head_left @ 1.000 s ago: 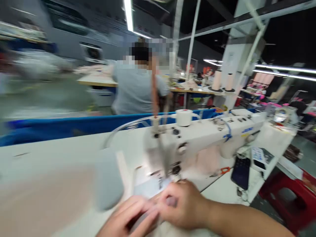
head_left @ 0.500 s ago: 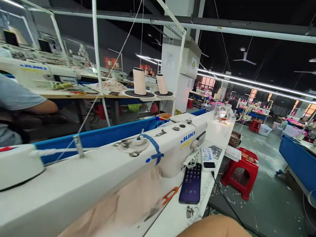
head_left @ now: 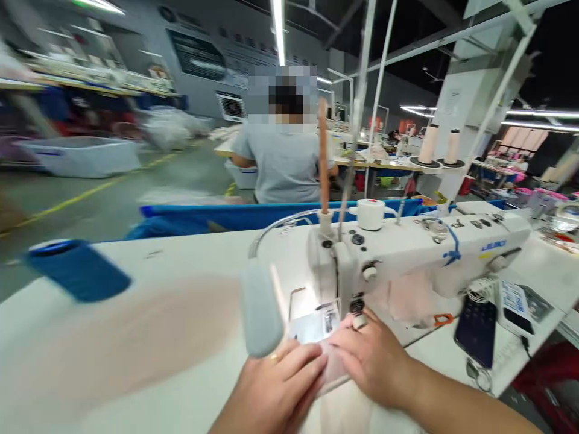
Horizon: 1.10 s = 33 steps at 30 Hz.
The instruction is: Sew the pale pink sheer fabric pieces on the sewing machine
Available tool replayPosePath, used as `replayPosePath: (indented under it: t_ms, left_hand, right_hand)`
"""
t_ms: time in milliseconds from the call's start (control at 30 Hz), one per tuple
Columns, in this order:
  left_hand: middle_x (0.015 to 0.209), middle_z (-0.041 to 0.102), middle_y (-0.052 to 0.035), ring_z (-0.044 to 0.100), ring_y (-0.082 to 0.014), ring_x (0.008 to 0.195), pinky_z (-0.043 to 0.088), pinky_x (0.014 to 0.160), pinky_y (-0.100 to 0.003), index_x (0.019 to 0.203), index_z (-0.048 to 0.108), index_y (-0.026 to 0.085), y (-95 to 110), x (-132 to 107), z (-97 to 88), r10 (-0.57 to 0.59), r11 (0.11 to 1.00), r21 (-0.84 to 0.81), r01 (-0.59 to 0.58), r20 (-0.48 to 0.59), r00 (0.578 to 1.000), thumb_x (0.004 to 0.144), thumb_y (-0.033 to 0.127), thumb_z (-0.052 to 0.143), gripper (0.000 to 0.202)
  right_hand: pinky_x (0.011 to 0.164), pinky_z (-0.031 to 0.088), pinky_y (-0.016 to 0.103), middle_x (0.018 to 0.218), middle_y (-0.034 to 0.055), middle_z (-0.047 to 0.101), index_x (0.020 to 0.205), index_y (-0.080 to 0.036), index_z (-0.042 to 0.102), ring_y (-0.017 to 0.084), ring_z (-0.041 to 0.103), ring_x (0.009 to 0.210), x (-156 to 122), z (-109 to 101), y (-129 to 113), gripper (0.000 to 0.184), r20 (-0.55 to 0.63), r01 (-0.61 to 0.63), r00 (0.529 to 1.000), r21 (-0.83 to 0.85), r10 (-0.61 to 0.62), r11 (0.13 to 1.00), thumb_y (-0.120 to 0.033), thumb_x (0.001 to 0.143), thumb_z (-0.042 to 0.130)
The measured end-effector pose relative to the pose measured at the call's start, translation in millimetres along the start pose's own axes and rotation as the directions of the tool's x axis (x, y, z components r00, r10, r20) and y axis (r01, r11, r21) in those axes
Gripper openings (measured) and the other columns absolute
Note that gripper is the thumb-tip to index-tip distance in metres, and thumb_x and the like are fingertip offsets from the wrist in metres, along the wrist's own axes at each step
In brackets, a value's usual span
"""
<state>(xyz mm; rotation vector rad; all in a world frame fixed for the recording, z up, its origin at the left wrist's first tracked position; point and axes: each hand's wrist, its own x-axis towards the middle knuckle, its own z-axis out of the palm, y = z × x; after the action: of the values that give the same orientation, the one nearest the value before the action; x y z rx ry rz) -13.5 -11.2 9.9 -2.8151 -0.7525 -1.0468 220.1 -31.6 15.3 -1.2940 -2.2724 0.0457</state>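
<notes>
At the needle end of a white sewing machine (head_left: 384, 250), my left hand (head_left: 283, 377) and my right hand (head_left: 375, 358) are close together. Between them runs pale pink fabric (head_left: 335, 364), which both sets of closed fingers grip. My left fingers are bent over its left side, with a ring on one. The right fingertips hold the cloth just below the presser foot area, and a dark round part with a pale piece under it partly covers them. Lamp light falls on the machine's plate (head_left: 312, 325). More pink fabric (head_left: 411, 295) lies under the machine arm.
A blurred grey lamp head (head_left: 260, 310) stands left of the needle. A blue thread cone (head_left: 79, 271) lies on the table (head_left: 190, 253). On the right are orange-handled snips (head_left: 443, 319), a phone (head_left: 474, 331) and a white box (head_left: 515, 310). A person (head_left: 284, 160) sits beyond.
The view has swung left and down from the right end of the machine to its needle end. Both my hands now show on the fabric; before, only a bare patch of skin was at the bottom edge.
</notes>
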Motion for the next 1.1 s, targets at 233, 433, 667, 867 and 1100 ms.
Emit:
replayPosePath:
  t_ms: [233, 433, 667, 867, 1100]
  left_hand:
    - [0.103, 0.081, -0.0032, 0.069, -0.0230, 0.078, 0.043, 0.079, -0.041, 0.099, 0.076, 0.026, 6.9, -4.3, 11.7, -0.057, 0.994, 0.089, 0.059, -0.021, 0.998, 0.109, 0.019, 0.048, 0.031]
    - [0.116, 0.082, -0.0049, 0.072, -0.0263, 0.089, 0.040, 0.086, -0.044, 0.116, 0.077, 0.026, 1.6, -10.2, 20.4, -0.055, 0.987, 0.149, 0.062, -0.051, 0.997, 0.108, 0.019, 0.049, 0.030]
    - [0.117, 0.083, -0.0044, 0.075, -0.0249, 0.091, 0.042, 0.084, -0.041, 0.120, 0.075, 0.024, 3.3, 4.8, 9.4, -0.025, 0.984, 0.179, 0.024, 0.005, 1.000, 0.107, 0.015, 0.051, 0.029]
    - [0.112, 0.085, -0.0060, 0.077, -0.0254, 0.088, 0.043, 0.081, -0.039, 0.114, 0.077, 0.022, 7.7, 18.6, -1.4, 0.025, 0.974, 0.225, -0.016, -0.037, 0.999, 0.109, 0.015, 0.045, 0.033]
    - [0.116, 0.085, -0.0065, 0.076, -0.0268, 0.093, 0.042, 0.082, -0.041, 0.119, 0.075, 0.023, 8.7, 12.2, 1.8, -0.004, 0.980, 0.197, 0.008, -0.023, 1.000, 0.107, 0.014, 0.047, 0.031]
  right_hand:
    - [0.090, 0.051, 0.037, 0.113, 0.0087, 0.074, 0.107, -0.022, 0.075, 0.026, 0.063, 0.100, -12.9, 2.4, -6.5, 0.022, 0.006, 0.055, 0.998, 0.040, -0.055, 0.998, -0.007, 0.096, 0.065]
    - [0.082, 0.049, 0.037, 0.114, 0.0087, 0.075, 0.107, -0.022, 0.076, 0.027, 0.061, 0.096, -11.4, 3.6, -1.4, 0.028, -0.032, 0.016, 0.999, -0.027, -0.017, 1.000, -0.005, 0.090, 0.063]
    - [0.084, 0.049, 0.037, 0.110, 0.0084, 0.074, 0.103, -0.023, 0.075, 0.028, 0.061, 0.101, -6.7, 2.0, -1.5, 0.027, -0.024, -0.028, 0.999, -0.044, 0.026, 0.999, -0.003, 0.089, 0.062]
    - [0.077, 0.047, 0.036, 0.103, 0.0084, 0.073, 0.102, -0.022, 0.075, 0.028, 0.060, 0.095, -4.2, 0.2, -1.2, 0.028, -0.020, -0.064, 0.998, -0.110, 0.062, 0.992, -0.003, 0.086, 0.062]
    - [0.080, 0.050, 0.037, 0.109, 0.0092, 0.074, 0.106, -0.022, 0.076, 0.029, 0.061, 0.098, -4.4, 0.0, -2.0, 0.030, 0.009, -0.065, 0.998, -0.114, 0.067, 0.991, -0.004, 0.087, 0.062]
